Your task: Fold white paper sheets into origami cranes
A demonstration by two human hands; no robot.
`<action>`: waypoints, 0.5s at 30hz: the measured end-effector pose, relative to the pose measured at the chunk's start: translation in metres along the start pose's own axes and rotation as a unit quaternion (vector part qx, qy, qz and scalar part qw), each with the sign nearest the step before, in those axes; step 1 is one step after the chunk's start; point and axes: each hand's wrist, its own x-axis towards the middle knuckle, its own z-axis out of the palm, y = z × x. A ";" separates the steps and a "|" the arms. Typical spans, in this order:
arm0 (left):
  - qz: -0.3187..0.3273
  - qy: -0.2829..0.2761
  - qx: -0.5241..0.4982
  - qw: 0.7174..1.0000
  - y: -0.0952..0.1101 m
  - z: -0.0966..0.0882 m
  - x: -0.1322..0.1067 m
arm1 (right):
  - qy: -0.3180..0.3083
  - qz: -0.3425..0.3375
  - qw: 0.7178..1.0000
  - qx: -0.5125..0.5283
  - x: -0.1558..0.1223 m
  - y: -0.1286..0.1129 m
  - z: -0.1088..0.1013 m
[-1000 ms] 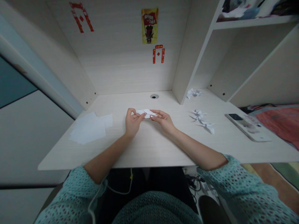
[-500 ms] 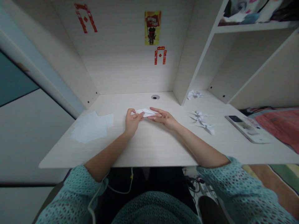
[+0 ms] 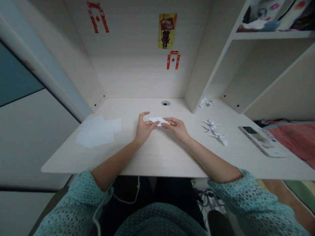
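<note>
A small piece of folded white paper [image 3: 158, 120] is held just above the desk, between my two hands. My left hand [image 3: 144, 127] pinches its left side between thumb and fingers, with the index finger raised and bent above it. At the paper's right end, my right hand [image 3: 177, 127] grips it with the thumb in front and the fingers behind. To the left lies a spread stack of white paper sheets [image 3: 97, 132]. Several folded paper cranes [image 3: 214, 129] sit in a group on the right, and more folded paper pieces [image 3: 207, 103] rest by the divider.
The pale desk [image 3: 157, 157] carries a phone-like white device [image 3: 262, 141] at the right, near a red cloth [image 3: 294, 137]. An upright divider [image 3: 209, 72] stands behind the cranes. A cable hole [image 3: 165, 103] lies at the back. A white cord [image 3: 130, 201] hangs below the desk edge.
My right hand's fingers have closed from stretched out to a pinch on the paper's right end. The left index finger has lifted off the paper. The view has shifted slightly.
</note>
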 end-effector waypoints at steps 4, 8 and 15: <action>-0.005 -0.010 0.000 1.000 0.000 -0.001 0.001 | -0.005 0.009 1.000 -0.002 -0.001 0.000 0.000; -0.028 0.003 0.014 1.000 0.001 -0.002 0.003 | -0.009 0.012 1.000 0.003 -0.001 0.000 0.002; -0.066 -0.020 -0.010 0.998 0.000 -0.005 0.007 | -0.001 0.023 0.999 0.026 0.001 0.001 0.001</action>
